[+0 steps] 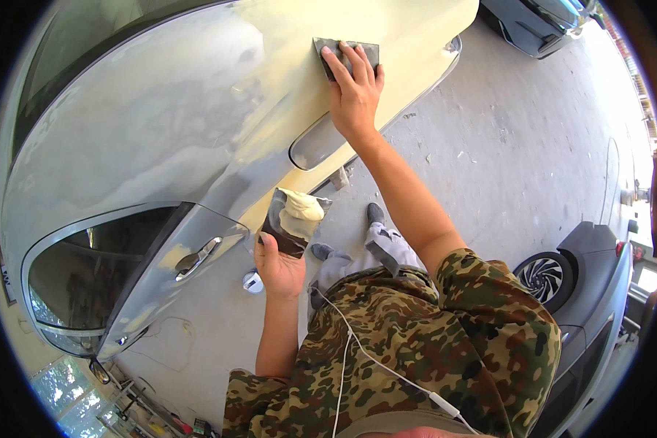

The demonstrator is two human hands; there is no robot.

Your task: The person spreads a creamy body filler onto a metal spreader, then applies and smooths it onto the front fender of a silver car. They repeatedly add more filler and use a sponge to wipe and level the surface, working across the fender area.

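My left hand (pixel 279 274) grips the lower edge of a dark flat board (pixel 279 228), thumb on top. A thick lump of pale yellow body filler (pixel 301 206) sits on the board's far half. Farther forward, my right hand (pixel 356 106) holds a dark, flat spreader (pixel 371 52) against a car panel, fingers laid over its face. Pale yellow filler (pixel 416 33) coats the panel around the spreader. Nearer than that, the grey sanded car body (pixel 146 109) shows patchy layers. A rounded recess (pixel 317 146) in the panel lies between my two hands.
The car's door handle (pixel 198 258) and dark side window (pixel 98 266) are at left. A white can (pixel 252 282) stands on the grey floor (pixel 482 146). Another car (pixel 584 292) is at right, and a dark vehicle (pixel 533 25) at the far right. White earphone cord (pixel 350 336) hangs over my shirt.
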